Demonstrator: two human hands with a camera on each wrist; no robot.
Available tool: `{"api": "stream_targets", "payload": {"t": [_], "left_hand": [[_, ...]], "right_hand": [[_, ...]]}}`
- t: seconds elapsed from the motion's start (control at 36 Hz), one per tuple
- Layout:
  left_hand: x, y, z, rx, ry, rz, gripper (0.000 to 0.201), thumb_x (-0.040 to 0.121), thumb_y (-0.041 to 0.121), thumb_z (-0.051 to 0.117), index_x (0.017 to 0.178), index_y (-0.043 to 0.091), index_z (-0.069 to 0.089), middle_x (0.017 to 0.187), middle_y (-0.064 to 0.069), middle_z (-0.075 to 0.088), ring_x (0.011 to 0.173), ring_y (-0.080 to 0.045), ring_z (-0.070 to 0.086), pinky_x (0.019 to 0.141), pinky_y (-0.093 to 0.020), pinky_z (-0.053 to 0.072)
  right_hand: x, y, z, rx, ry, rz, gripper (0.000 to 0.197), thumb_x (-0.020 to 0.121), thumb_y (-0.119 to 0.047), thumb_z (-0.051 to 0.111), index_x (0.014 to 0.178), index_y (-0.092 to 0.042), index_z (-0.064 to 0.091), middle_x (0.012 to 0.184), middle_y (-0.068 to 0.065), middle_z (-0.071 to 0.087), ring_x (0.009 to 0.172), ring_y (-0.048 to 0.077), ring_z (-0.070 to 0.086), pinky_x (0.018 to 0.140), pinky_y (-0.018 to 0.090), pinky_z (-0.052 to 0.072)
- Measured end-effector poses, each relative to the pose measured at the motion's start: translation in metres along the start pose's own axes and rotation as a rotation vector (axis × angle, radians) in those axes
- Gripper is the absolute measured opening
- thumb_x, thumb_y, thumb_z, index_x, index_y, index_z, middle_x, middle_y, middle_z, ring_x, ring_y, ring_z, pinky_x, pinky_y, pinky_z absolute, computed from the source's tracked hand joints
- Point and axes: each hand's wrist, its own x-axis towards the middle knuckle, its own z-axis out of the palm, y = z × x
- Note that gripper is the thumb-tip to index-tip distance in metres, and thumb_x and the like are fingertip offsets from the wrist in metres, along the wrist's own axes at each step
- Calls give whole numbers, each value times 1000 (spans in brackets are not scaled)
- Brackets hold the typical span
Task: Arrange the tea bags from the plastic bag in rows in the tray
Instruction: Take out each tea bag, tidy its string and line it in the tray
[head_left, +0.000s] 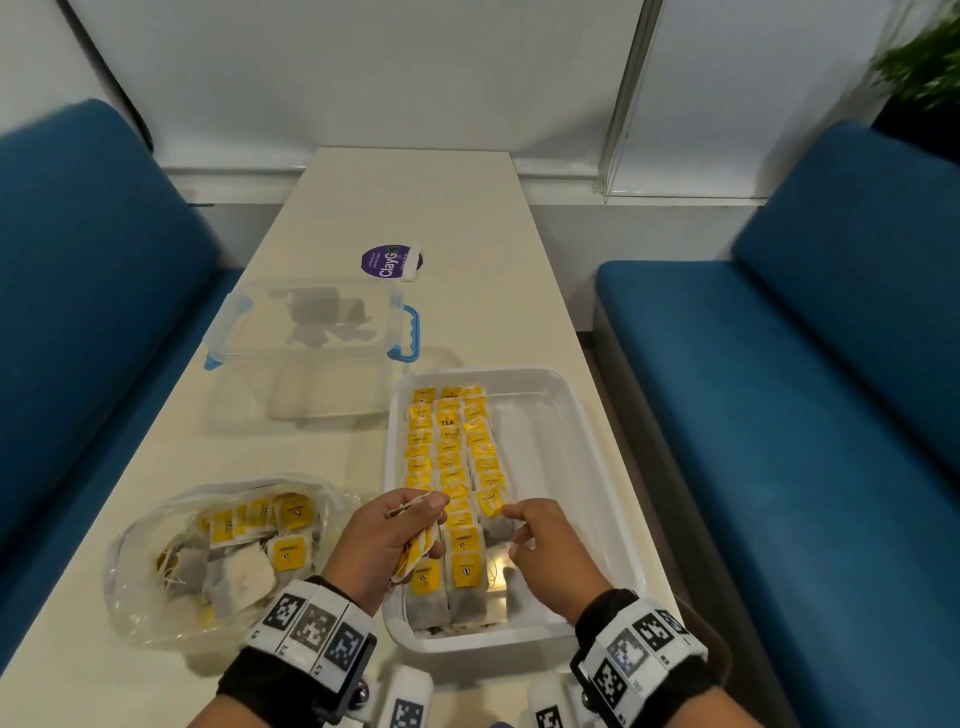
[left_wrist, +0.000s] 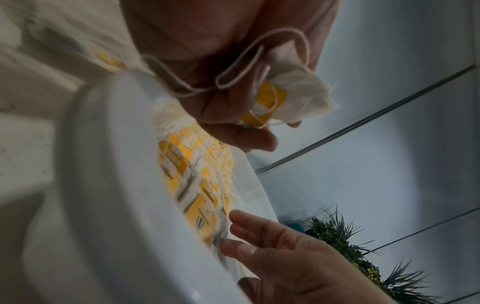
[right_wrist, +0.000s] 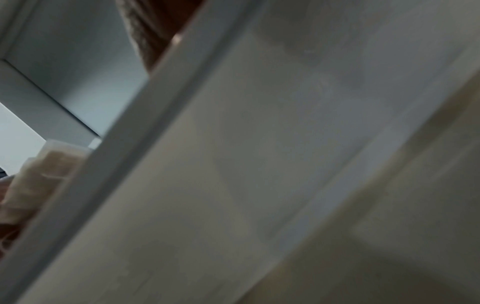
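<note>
White plastic tray (head_left: 582, 431), rectangular with rounded corners and a raised rim, sits on the cream table (head_left: 405, 208). In it: tea bags (head_left: 453, 457) in three rows along the left side, overlapped like shingles, each a grey-white paper sachet with a square yellow tag; right part of the tray floor is bare and glossy. Third row stops short of the near end. Clear crinkled plastic bag (head_left: 135, 561) lies left of the tray, mouth towards it, holding a loose heap of the same tea bags, tags and strings tangled. Behind it a clear lidded box (head_left: 311, 322) with blue clip handles, some dark flat shapes inside, too hazy to identify. A round purple sticker (head_left: 387, 262) sits further back on the table. Left hand (head_left: 387, 540) is over the tray's near-left corner, fingers curled round a small bunch of tea bags (left_wrist: 288, 102); left wrist view shows soft fibrous paper, yellow tag and string looped across the fingers. Right hand (head_left: 540, 545) is at the near end of the third row, fingers loosely bent, fingertips (left_wrist: 233, 246) touching the last bag there, no grip on it. Right wrist view is mostly blurred tray wall. Blue upholstered seats (head_left: 831, 389) flank the table.
</note>
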Motion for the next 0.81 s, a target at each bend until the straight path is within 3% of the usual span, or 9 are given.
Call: {"api": "stream_targets", "payload": {"t": [0.11, 0.28, 0.39, 0.47, 0.56, 0.67, 0.81], "left_hand": [[0, 2, -1, -18, -5, -27, 20, 85, 24, 64, 89, 4, 66, 76, -9, 64, 48, -13, 58, 38, -15, 27], [-3, 9, -3, -219, -46, -130, 30, 92, 32, 51, 97, 6, 65, 82, -9, 63, 51, -14, 59, 31, -13, 27], [-5, 16, 0, -363, -98, -207, 38, 93, 42, 45, 99, 9, 63, 82, -10, 63, 50, -15, 60, 30, -11, 30], [-4, 18, 3, -415, -126, -207, 41, 93, 45, 43, 100, 11, 64, 79, -9, 65, 53, -16, 62, 34, -14, 36], [-4, 17, 5, -410, -123, -186, 43, 91, 47, 45, 106, 12, 65, 78, -9, 69, 59, -16, 61, 47, -22, 43], [-6, 17, 7, -379, -100, -167, 40, 93, 47, 43, 104, 15, 65, 74, -6, 66, 44, -10, 51, 35, -18, 37], [-9, 20, 2, -403, -97, -169, 36, 91, 45, 46, 98, 15, 65, 70, -5, 68, 54, -15, 62, 35, -15, 37]], "right_hand": [[-3, -4, -3, 35, 155, 2, 37, 91, 2, 47, 120, -20, 52, 120, -5, 40, 85, 2, 51, 69, 1, 41], [-11, -30, -18, 161, 264, -6, 26, 91, -8, 54, 110, -25, 54, 111, -7, 50, 76, 6, 53, 72, 12, 42], [-19, -56, -25, 249, 191, -146, 13, 87, -10, 62, 89, -23, 61, 88, -7, 62, 71, 4, 55, 64, 8, 46], [-27, -79, -25, 280, 70, -222, 11, 83, -21, 69, 75, -17, 63, 68, -8, 63, 61, 0, 56, 60, 11, 46], [-31, -92, -18, 283, 6, -219, 26, 76, -33, 75, 74, -11, 63, 67, 1, 65, 61, 9, 60, 61, 19, 50], [-29, -94, -8, 194, 28, -223, 23, 80, -30, 72, 67, -22, 55, 60, -8, 52, 54, 0, 47, 57, 12, 41], [-24, -94, -10, 259, 51, -231, 21, 85, -16, 67, 68, -26, 59, 63, -8, 59, 58, -1, 54, 60, 12, 43]]}}
